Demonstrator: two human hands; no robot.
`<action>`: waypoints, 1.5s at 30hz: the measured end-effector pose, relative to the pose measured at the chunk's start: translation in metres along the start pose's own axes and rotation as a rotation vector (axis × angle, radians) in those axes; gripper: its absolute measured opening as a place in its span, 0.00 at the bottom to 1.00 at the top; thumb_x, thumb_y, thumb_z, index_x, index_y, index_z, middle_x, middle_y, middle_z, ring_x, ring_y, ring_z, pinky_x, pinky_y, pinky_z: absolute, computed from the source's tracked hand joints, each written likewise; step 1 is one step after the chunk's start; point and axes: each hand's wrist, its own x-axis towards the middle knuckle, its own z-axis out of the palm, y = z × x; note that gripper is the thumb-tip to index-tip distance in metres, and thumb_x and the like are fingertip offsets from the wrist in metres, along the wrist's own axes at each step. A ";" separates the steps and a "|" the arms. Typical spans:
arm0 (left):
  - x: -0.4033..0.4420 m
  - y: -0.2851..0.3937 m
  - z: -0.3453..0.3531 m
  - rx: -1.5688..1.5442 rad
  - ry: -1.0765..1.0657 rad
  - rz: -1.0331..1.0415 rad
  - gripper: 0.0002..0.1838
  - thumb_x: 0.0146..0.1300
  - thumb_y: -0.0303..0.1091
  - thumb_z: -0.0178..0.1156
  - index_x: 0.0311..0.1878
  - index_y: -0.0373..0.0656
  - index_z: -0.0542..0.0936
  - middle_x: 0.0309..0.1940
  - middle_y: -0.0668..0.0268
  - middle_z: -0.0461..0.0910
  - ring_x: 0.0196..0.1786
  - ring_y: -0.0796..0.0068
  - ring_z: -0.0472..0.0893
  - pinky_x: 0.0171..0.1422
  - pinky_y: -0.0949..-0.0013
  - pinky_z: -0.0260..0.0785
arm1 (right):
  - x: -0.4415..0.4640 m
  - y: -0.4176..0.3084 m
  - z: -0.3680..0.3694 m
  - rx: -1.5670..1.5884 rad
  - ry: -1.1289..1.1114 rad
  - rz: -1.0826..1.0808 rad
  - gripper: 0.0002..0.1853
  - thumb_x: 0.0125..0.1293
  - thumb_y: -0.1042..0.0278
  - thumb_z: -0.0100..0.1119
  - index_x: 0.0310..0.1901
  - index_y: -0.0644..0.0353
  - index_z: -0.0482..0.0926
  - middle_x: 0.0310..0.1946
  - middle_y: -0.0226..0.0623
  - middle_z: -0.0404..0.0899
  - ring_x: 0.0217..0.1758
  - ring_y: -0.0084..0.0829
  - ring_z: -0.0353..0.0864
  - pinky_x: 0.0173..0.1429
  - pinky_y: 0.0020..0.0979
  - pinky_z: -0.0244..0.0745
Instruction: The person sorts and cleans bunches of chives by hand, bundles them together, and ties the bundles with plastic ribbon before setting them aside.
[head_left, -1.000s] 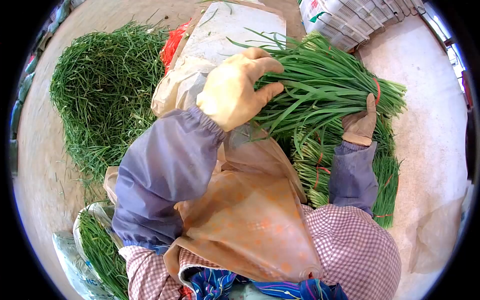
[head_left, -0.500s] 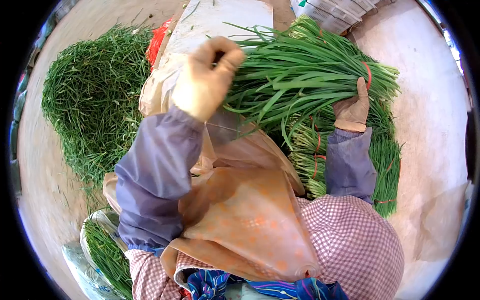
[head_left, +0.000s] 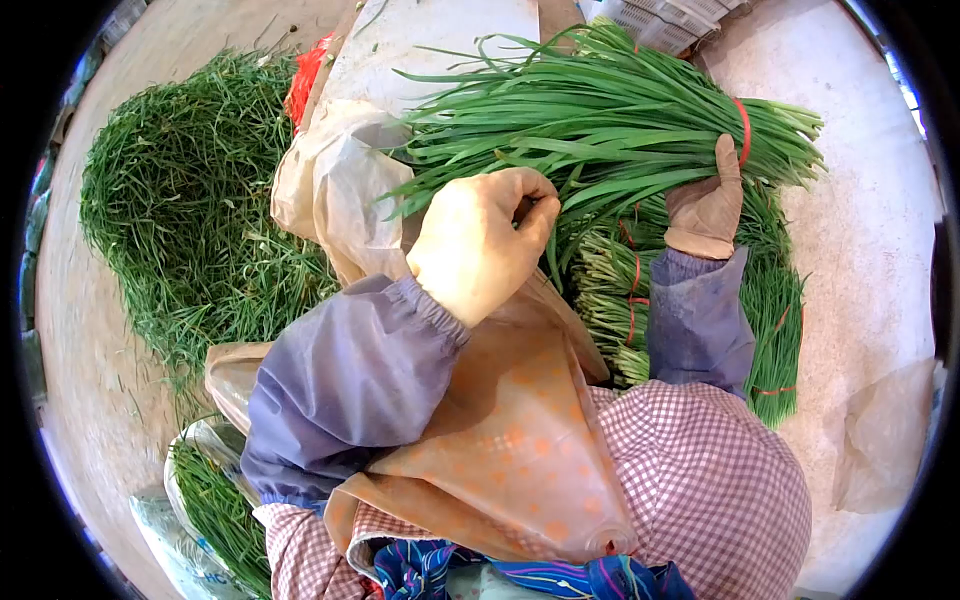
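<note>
My right hand (head_left: 705, 208), in a brown glove, holds a bundle of garlic chives (head_left: 600, 130). Its thumb lies against the near side below a red band (head_left: 744, 132); the other fingers are hidden under the bundle. The pale cut ends point right, the green leaves fan out left. My left hand (head_left: 485, 240), in a pale glove, is at the near edge of the leaves with thumb and forefinger pinched together. Whatever is between those fingertips, if anything, is too small to make out. More banded chive bundles (head_left: 612, 300) lie stacked beneath and beside my right forearm.
A large heap of loose green leaves (head_left: 200, 200) lies on the floor at left. Behind the chives are a white board (head_left: 440, 50), a red mesh bag (head_left: 308, 80) and white crates (head_left: 660, 22). A bag of greens (head_left: 215, 510) stands lower left; a plastic sheet (head_left: 880, 440) lies right.
My left hand has come down and to the right, from above the leaf tips to the near edge of the leaves. The held bundle has shifted slightly right and its band shows more fully.
</note>
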 end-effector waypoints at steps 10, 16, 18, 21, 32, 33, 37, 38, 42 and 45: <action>0.013 0.003 0.008 0.146 -0.025 -0.032 0.14 0.57 0.38 0.68 0.34 0.34 0.80 0.20 0.60 0.79 0.22 0.76 0.76 0.28 0.70 0.70 | 0.000 0.004 -0.002 -0.004 0.070 -0.018 0.26 0.63 0.63 0.62 0.60 0.61 0.69 0.59 0.43 0.73 0.60 0.42 0.73 0.65 0.47 0.71; 0.021 -0.004 0.009 0.180 -0.047 -0.055 0.16 0.59 0.42 0.67 0.35 0.35 0.80 0.19 0.61 0.78 0.21 0.74 0.75 0.27 0.69 0.69 | -0.001 0.005 -0.002 0.010 0.021 -0.022 0.24 0.63 0.64 0.61 0.60 0.61 0.70 0.58 0.43 0.74 0.60 0.41 0.74 0.64 0.47 0.72; 0.021 -0.005 0.013 0.180 -0.049 -0.023 0.15 0.59 0.42 0.66 0.34 0.37 0.80 0.18 0.63 0.77 0.21 0.75 0.74 0.28 0.69 0.68 | -0.001 0.005 -0.003 0.019 0.013 -0.008 0.24 0.63 0.64 0.61 0.60 0.61 0.70 0.58 0.42 0.74 0.60 0.42 0.74 0.65 0.47 0.71; 0.022 -0.004 0.014 0.154 -0.056 0.013 0.13 0.61 0.40 0.64 0.34 0.38 0.80 0.17 0.65 0.76 0.20 0.77 0.72 0.28 0.70 0.67 | 0.002 0.005 -0.007 0.018 0.019 0.006 0.24 0.63 0.65 0.61 0.59 0.61 0.70 0.58 0.42 0.74 0.60 0.42 0.73 0.65 0.47 0.71; 0.014 0.002 -0.033 -0.653 0.151 -0.312 0.08 0.61 0.35 0.63 0.28 0.44 0.79 0.17 0.72 0.73 0.16 0.84 0.67 0.20 0.78 0.57 | 0.031 -0.040 -0.032 -0.068 0.063 0.011 0.22 0.61 0.66 0.63 0.56 0.59 0.74 0.55 0.41 0.76 0.58 0.42 0.75 0.64 0.48 0.70; 0.011 -0.007 -0.048 -0.658 0.154 -0.271 0.08 0.62 0.35 0.62 0.29 0.44 0.79 0.16 0.72 0.73 0.16 0.85 0.67 0.19 0.78 0.56 | 0.039 -0.057 -0.039 -0.171 0.026 -0.113 0.21 0.60 0.65 0.65 0.55 0.58 0.75 0.51 0.39 0.79 0.54 0.40 0.77 0.61 0.46 0.72; 0.001 -0.044 -0.098 -0.581 0.443 -0.188 0.11 0.67 0.41 0.58 0.31 0.45 0.77 0.14 0.73 0.67 0.15 0.82 0.62 0.18 0.76 0.49 | 0.086 -0.160 -0.099 -0.593 -0.123 -0.414 0.20 0.57 0.76 0.67 0.52 0.60 0.77 0.46 0.37 0.81 0.48 0.33 0.80 0.54 0.33 0.77; 0.000 -0.058 -0.112 -0.596 0.479 -0.186 0.13 0.67 0.43 0.56 0.32 0.44 0.77 0.15 0.73 0.67 0.16 0.81 0.62 0.19 0.76 0.50 | 0.087 -0.182 -0.105 -0.827 -0.158 -0.477 0.25 0.54 0.78 0.68 0.55 0.60 0.75 0.47 0.37 0.80 0.49 0.33 0.79 0.55 0.33 0.76; -0.021 -0.098 -0.160 -0.661 0.440 -0.243 0.18 0.70 0.47 0.53 0.41 0.40 0.79 0.21 0.72 0.72 0.21 0.80 0.69 0.25 0.76 0.59 | 0.055 -0.188 -0.082 -1.601 -0.219 -0.256 0.43 0.42 0.82 0.70 0.65 0.61 0.65 0.55 0.38 0.75 0.57 0.31 0.74 0.63 0.30 0.68; -0.046 -0.123 -0.184 -0.585 0.456 -0.344 0.18 0.69 0.48 0.54 0.46 0.40 0.79 0.25 0.72 0.77 0.25 0.80 0.74 0.29 0.76 0.66 | 0.076 -0.133 -0.130 -1.925 -0.834 -0.168 0.49 0.34 0.78 0.71 0.66 0.60 0.64 0.60 0.40 0.69 0.66 0.36 0.65 0.71 0.32 0.59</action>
